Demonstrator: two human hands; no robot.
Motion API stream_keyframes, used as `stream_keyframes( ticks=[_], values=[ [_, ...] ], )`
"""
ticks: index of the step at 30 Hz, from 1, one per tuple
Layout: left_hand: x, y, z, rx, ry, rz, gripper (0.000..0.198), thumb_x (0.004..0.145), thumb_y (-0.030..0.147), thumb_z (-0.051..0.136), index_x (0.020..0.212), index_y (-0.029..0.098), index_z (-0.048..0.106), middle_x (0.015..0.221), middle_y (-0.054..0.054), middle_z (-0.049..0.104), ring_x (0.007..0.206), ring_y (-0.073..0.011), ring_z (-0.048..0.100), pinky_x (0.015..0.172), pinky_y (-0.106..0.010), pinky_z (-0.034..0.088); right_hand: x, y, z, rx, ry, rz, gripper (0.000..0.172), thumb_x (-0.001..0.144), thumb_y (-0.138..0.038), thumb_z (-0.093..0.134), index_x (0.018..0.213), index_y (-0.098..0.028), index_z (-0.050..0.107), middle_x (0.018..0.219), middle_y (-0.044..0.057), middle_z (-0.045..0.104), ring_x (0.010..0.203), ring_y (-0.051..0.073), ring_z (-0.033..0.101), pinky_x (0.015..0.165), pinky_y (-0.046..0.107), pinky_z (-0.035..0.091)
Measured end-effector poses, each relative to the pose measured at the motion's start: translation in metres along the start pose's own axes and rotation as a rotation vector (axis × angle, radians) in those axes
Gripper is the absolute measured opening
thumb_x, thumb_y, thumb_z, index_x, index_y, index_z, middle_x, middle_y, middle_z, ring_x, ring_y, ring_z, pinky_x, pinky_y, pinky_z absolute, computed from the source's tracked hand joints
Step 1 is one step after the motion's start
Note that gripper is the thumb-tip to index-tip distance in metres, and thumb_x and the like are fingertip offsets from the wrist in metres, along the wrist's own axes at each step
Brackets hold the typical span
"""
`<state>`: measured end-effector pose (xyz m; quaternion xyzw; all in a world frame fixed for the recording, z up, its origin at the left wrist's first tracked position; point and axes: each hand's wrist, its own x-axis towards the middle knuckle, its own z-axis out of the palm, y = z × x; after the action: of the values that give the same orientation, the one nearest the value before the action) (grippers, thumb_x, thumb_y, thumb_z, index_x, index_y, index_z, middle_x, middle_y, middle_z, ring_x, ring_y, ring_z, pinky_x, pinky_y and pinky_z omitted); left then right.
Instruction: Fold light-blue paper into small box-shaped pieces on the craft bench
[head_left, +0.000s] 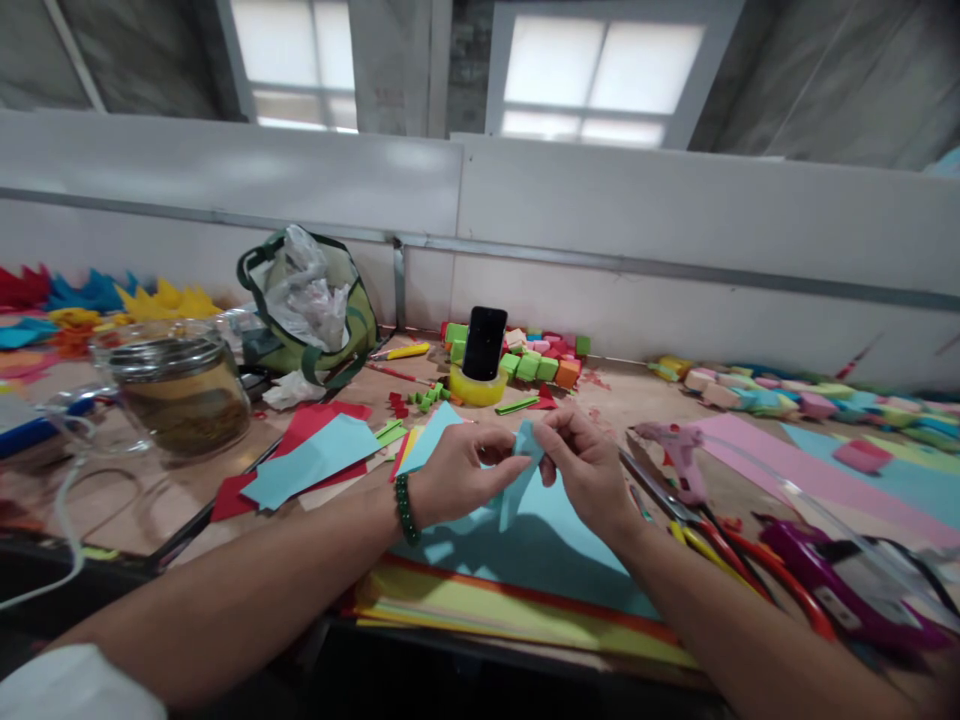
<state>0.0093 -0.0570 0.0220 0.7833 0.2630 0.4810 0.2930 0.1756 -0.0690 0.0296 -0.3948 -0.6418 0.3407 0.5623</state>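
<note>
My left hand (471, 462) and my right hand (581, 462) meet above a stack of coloured paper. Between them is a small strip of light blue paper (516, 490), pinched by the fingers of both hands. Its lower end hangs toward the blue sheet (547, 550) on top of the stack. A dark green bead bracelet (407, 510) circles my left wrist. Left of my left hand lie cut pieces of blue paper (315, 462) over red paper (232, 497).
Scissors (697, 530), a pink glue gun (681, 455) and a purple device (832, 585) lie at the right. A phone (484, 342) stands in a yellow tape roll (478, 387). Left are a glass jar (176, 395) and a green bag (356, 320). Folded paper blocks (817, 405) line the back right.
</note>
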Motion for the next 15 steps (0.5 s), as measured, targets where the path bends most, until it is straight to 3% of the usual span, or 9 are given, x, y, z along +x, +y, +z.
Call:
stream_keyframes(
  ticks=[3, 5, 7, 10, 15],
  values=[
    [0.001, -0.003, 0.001, 0.012, -0.029, -0.052, 0.031, 0.081, 0.027, 0.055, 0.054, 0.014, 0.05, 0.05, 0.004, 0.039, 0.05, -0.0071, 0.033, 0.048, -0.02, 0.028, 0.003, 0.005, -0.002, -0.08, -0.023, -0.032, 0.021, 0.076, -0.037, 0.07, 0.073, -0.018, 0.061, 0.055, -0.005, 0.054, 0.04, 0.007, 0.044, 0.038, 0.02, 0.034],
    [0.003, -0.004, 0.0, -0.041, -0.068, -0.091, 0.027, 0.08, 0.027, 0.055, 0.056, 0.014, 0.052, 0.052, 0.004, 0.04, 0.051, -0.0073, 0.033, 0.049, -0.02, 0.028, 0.004, 0.008, -0.003, -0.141, -0.025, -0.087, 0.017, 0.075, -0.034, 0.071, 0.071, -0.018, 0.066, 0.061, -0.002, 0.058, 0.05, 0.009, 0.049, 0.045, 0.021, 0.039],
    [0.005, -0.004, 0.0, -0.15, -0.143, -0.156, 0.023, 0.078, 0.028, 0.058, 0.061, 0.013, 0.055, 0.054, 0.004, 0.043, 0.052, -0.0073, 0.035, 0.05, -0.02, 0.03, 0.005, 0.01, -0.003, -0.159, -0.006, -0.115, 0.017, 0.076, -0.032, 0.069, 0.068, -0.018, 0.066, 0.065, 0.0, 0.06, 0.058, 0.011, 0.052, 0.052, 0.023, 0.042],
    [0.007, -0.004, 0.0, -0.318, -0.267, -0.284, 0.022, 0.076, 0.032, 0.063, 0.069, 0.01, 0.062, 0.061, 0.001, 0.055, 0.057, -0.0087, 0.045, 0.055, -0.021, 0.037, 0.005, 0.012, -0.002, -0.145, 0.014, -0.104, 0.019, 0.076, -0.034, 0.069, 0.067, -0.018, 0.065, 0.063, 0.0, 0.059, 0.058, 0.012, 0.052, 0.052, 0.023, 0.043],
    [0.005, -0.004, 0.003, -0.386, -0.284, -0.472, 0.022, 0.072, 0.03, 0.067, 0.069, 0.008, 0.07, 0.068, -0.005, 0.066, 0.063, -0.0117, 0.054, 0.059, -0.022, 0.039, 0.001, 0.015, 0.001, -0.224, 0.009, -0.109, 0.019, 0.077, -0.034, 0.067, 0.068, -0.018, 0.064, 0.06, 0.0, 0.059, 0.054, 0.012, 0.05, 0.048, 0.024, 0.041]
  ],
)
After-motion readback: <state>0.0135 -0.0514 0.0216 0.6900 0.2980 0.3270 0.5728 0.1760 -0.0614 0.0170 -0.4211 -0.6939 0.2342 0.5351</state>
